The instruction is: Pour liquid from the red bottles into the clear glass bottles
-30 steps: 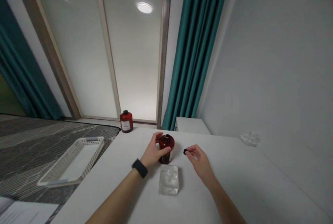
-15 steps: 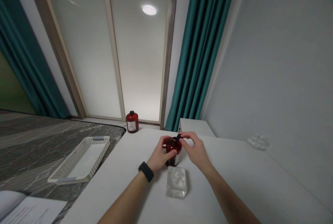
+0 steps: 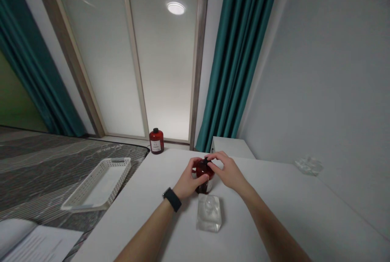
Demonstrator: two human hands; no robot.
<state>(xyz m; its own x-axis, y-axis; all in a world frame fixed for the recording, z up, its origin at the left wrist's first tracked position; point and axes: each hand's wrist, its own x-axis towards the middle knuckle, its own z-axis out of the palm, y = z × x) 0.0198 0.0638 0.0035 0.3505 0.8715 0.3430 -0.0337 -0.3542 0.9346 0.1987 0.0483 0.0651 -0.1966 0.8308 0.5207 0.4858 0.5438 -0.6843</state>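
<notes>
My left hand [image 3: 188, 180], with a dark watch on its wrist, is wrapped round a dark red-brown bottle [image 3: 204, 168] that stands on the white table [image 3: 146, 201]. A pale label shows low on the bottle's right side. Between the thumb and fingers of my right hand [image 3: 228, 172] is a small black cap [image 3: 206, 161], at the bottle's mouth. Whether its thread is engaged I cannot tell. Just nearer to me than the bottle lies a clear, square glass-like piece [image 3: 209, 216] with a rounded knob in it.
A second red bottle [image 3: 156, 141] with a black cap stands at the table's far left corner. White basket [image 3: 71, 206] and open book [image 3: 45, 241] lie on the dark striped surface to the left. A clear crumpled-looking object [image 3: 309, 165] sits by the right wall.
My right hand has brought the black cap from tilted beside the bottle's open mouth to on top of it. My left hand keeps its hold. The view has shifted slightly.
</notes>
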